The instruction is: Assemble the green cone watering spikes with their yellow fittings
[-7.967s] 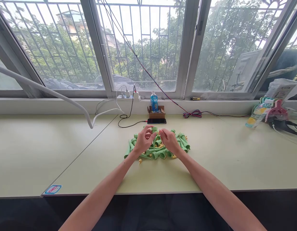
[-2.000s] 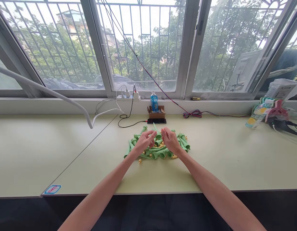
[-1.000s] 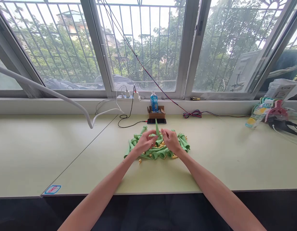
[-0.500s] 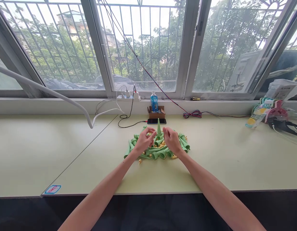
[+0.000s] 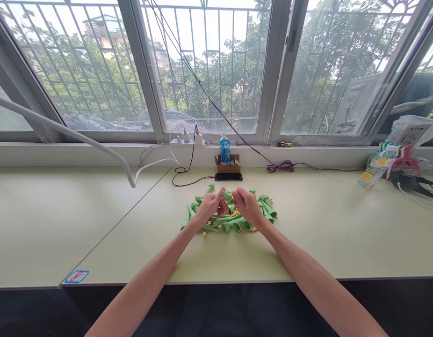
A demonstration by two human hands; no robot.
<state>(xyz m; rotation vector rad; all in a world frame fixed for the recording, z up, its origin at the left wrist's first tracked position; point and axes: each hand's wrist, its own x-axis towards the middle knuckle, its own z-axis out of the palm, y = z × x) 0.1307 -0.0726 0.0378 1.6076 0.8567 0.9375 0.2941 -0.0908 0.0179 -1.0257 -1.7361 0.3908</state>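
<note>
A heap of green plastic cones (image 5: 234, 221) mixed with small yellow pieces lies on the pale green table (image 5: 307, 234). My left hand (image 5: 210, 207) and my right hand (image 5: 247, 206) hover over the heap's middle, fingertips meeting. Between them they pinch one green cone (image 5: 227, 195), which lies roughly level. Both hands are closed on it. One small yellow piece (image 5: 204, 234) lies alone at the heap's near left.
A black phone (image 5: 228, 177), a small cardboard box (image 5: 227, 166) and a blue bottle (image 5: 224, 149) stand behind the heap. Cables (image 5: 188, 173) trail from a power strip on the sill. Bottles and a pink object (image 5: 395, 164) sit far right. A white hose (image 5: 79, 140) crosses the left.
The green cone that pointed upright between my fingers half a second ago is now tipped down to near level, and my fingertips have closed together on it.
</note>
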